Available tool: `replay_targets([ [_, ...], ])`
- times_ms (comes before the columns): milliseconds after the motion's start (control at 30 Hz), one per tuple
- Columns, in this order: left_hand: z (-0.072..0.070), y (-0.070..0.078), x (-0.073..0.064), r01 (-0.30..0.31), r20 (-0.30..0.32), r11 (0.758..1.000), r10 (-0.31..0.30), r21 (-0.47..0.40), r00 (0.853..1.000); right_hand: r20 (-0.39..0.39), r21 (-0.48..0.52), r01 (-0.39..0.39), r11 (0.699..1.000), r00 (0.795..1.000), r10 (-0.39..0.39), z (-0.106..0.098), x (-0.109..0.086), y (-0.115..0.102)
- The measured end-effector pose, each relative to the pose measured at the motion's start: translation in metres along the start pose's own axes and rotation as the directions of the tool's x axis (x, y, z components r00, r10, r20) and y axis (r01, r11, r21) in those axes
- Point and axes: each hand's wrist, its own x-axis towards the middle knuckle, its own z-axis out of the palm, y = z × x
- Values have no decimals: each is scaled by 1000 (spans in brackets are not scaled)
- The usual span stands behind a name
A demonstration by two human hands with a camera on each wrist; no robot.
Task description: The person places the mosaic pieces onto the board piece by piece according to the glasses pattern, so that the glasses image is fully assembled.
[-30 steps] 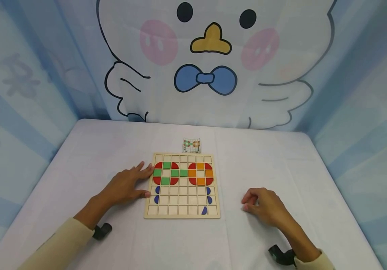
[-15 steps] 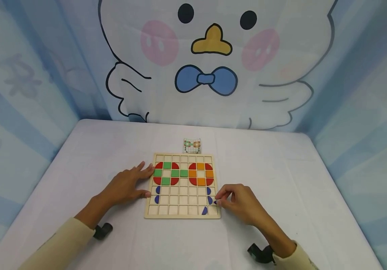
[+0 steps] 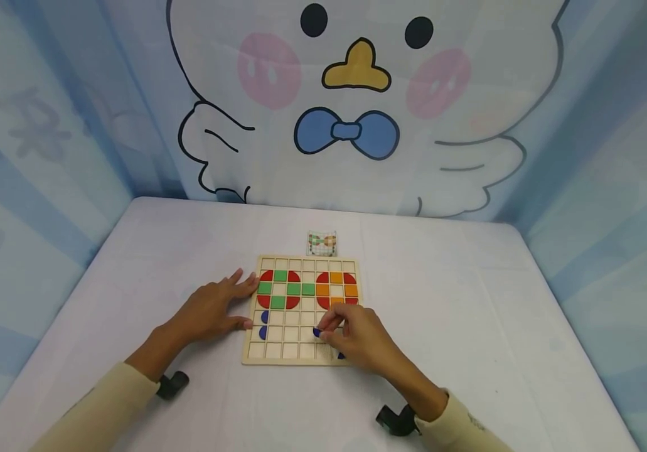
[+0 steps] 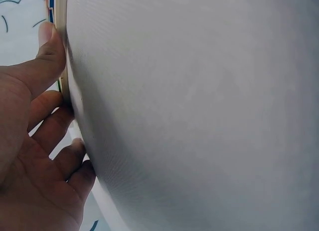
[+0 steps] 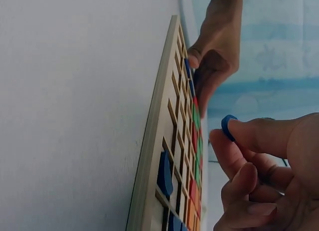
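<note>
A wooden grid board (image 3: 299,362) lies on the white table, holding red, green, orange and blue pieces. My left hand (image 3: 208,312) rests at the board's left edge, thumb and fingertips touching it. Above the lower middle cells, my right hand (image 3: 364,339) pinches a small blue piece (image 5: 229,128) with a rounded side between thumb and index finger. Two blue half-round pieces (image 3: 264,317) sit in the left column. Another blue piece (image 5: 165,173) lies in a bottom-row cell, partly hidden under the right hand in the head view. The right column's other blue pieces are covered there.
A small picture card (image 3: 322,243) with a colored grid pattern stands just behind the board. White cloth covers the table (image 3: 459,270). A printed curtain (image 3: 351,182) hangs behind it and at both sides.
My right hand has moved left from the table at the right, over the board's right edge, to its lower middle, carrying the blue piece. The left hand has stayed at the board's edge.
</note>
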Motion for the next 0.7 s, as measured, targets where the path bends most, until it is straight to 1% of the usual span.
replay_targets([
  [133, -1, 1, 0, 1, 2, 1000, -1, -4, 1000, -2, -9, 59, 998, 998, -59, 13, 7, -7],
  [300, -2, 2, 0, 4, 6, 1000, -4, -10, 1000, -13, -40, 85, 996, 996, -86, 27, 13, -18],
  [433, -2, 0, 1, 5, 6, 1000, -5, -13, 1000, -15, -67, 87, 994, 996, -88, 39, 18, -23],
  [700, -1, -1, 2, 1, 7, 1000, -1, -10, 1000, 18, -77, 80, 994, 997, -78, 58, 24, -29],
])
